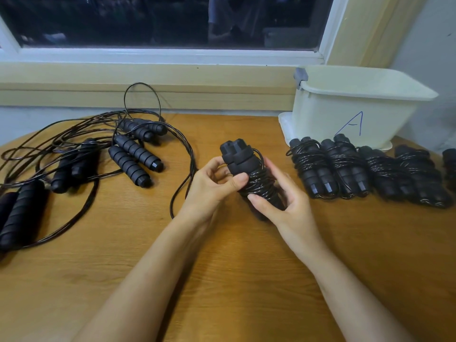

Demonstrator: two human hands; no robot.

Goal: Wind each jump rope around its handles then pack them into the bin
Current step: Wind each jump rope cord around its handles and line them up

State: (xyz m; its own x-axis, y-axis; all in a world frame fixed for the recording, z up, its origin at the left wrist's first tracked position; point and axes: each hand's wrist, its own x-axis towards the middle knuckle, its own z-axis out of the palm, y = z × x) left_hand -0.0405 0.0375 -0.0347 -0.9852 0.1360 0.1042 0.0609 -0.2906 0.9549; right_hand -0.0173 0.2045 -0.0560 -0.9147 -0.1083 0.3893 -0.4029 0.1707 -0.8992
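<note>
I'm seeing the left hand (209, 183) pinching the paired foam handles (243, 156) and the right hand (283, 201) curling round the wound cord (261, 186), mid-table (222, 267). Cord's looking slick and springy, probably trying to uncoil. Foam's looking light and grippy, so I'm clamping over the coils. Bin (357, 114) is sitting far right.

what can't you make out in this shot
Head view:
- Floor of the bin: hidden behind its near wall, contents unknown.
- Last wound rope: cut off by the right edge.
- Lower end of the held rope: covered by the right hand.
- Far-left handle: cut by the left edge.
</note>
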